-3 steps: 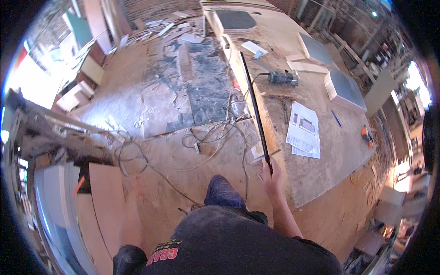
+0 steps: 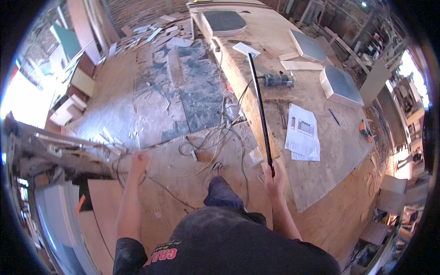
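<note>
My right hand (image 2: pixel 274 180) is closed around the near end of a long, thin black bar, and here's my left hand (image 2: pixel 139 161) out over the ground on the left, nothing visible in it; whether its fingers are curled or loose, I can't tell. Biggest first: the brown floor (image 2: pixel 114 87) spreads left and ahead, with a dark patch (image 2: pixel 199 105) in the middle. To my right runs the wooden workbench (image 2: pixel 316 178), stretching from near to far. Near left, there's a brown board (image 2: pixel 105 197) upright beside pale grey panels (image 2: pixel 52 201).

Now the black bar (image 2: pixel 261 110) itself: it slants away from my fist along the workbench's left edge, far tip tilted slightly left; whether it touches the wood, I can't tell. Three dark-topped pieces next: one at the far end (image 2: pixel 224 21), one far right (image 2: pixel 308 45), and one nearer on the right (image 2: pixel 341 85). Right of the bar lie white printed sheets (image 2: pixel 302 133), overlapping. Beyond them, a dark power tool (image 2: pixel 278 80) rests on its side. Over by the right edge, an orange-and-black tool (image 2: pixel 365 131); and smallest of all, a blue pen (image 2: pixel 334 117), between sheets and orange tool.
</note>
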A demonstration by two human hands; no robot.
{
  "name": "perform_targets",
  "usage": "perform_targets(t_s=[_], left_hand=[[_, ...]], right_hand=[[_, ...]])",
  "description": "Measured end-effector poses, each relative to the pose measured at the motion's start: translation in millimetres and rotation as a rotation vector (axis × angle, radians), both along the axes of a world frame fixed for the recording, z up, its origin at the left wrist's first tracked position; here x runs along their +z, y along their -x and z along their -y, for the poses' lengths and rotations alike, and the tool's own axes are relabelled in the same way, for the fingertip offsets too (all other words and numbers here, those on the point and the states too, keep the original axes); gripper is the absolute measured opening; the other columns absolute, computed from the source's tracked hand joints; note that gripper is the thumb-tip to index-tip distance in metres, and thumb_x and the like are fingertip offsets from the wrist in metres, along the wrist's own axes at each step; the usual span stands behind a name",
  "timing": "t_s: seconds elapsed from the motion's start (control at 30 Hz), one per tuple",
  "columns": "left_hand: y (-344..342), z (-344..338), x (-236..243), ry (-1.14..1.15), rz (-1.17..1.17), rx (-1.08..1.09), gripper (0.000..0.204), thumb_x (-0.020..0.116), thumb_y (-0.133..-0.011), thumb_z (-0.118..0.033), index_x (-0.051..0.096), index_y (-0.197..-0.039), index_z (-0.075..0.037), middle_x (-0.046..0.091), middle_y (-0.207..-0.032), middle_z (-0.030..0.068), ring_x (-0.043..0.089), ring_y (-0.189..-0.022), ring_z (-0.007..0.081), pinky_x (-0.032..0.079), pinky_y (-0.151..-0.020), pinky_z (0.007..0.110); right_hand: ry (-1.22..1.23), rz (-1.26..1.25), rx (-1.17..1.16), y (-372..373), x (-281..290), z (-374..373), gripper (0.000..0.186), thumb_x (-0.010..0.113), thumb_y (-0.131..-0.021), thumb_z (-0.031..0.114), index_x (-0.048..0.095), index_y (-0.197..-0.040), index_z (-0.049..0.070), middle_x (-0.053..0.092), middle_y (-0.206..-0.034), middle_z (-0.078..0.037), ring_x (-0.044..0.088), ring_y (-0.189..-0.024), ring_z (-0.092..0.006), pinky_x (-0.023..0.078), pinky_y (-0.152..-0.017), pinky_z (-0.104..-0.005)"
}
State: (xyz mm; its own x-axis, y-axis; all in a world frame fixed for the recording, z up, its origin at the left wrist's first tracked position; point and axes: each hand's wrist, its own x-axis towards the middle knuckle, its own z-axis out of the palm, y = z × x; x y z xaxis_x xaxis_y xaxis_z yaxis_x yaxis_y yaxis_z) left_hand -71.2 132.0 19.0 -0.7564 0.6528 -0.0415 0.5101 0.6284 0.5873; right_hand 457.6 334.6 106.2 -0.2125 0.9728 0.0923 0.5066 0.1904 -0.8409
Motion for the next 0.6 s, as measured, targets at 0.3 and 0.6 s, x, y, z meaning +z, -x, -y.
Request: perform_targets(t_s=[0.3,0.6], left_hand=[[-72.6,-380.3,101.4,-0.175,0.254,-0.584,0.055,0.087,-0.081,-0.036,0.071,-0.118,0.002,0.075,-0.096,0.0118,0.071,-0.086,0.0189,0.058,-0.081,0.034],[-183.8,-637.1,116.7,-0.046,0.084,-1.053,0.082,0.083,-0.076,-0.055,0.062,-0.133,0.0,0.072,-0.118,0.0202,0.069,-0.112,0.0344,0.052,-0.1,0.046]], right_hand=[[-0.242,-0.09,-0.299,69.6,6.0,-162.6,0.028,0.06,-0.103,0.019,0.065,-0.119,-0.004,0.061,-0.086,-0.012,0.053,-0.072,-0.0221,0.046,-0.068,-0.0373],[-0.106,-0.132,-0.722,40.6,18.5,-236.2,0.033,0.06,-0.102,0.012,0.064,-0.131,-0.004,0.066,-0.099,-0.011,0.06,-0.088,-0.0173,0.047,-0.078,-0.0315]])
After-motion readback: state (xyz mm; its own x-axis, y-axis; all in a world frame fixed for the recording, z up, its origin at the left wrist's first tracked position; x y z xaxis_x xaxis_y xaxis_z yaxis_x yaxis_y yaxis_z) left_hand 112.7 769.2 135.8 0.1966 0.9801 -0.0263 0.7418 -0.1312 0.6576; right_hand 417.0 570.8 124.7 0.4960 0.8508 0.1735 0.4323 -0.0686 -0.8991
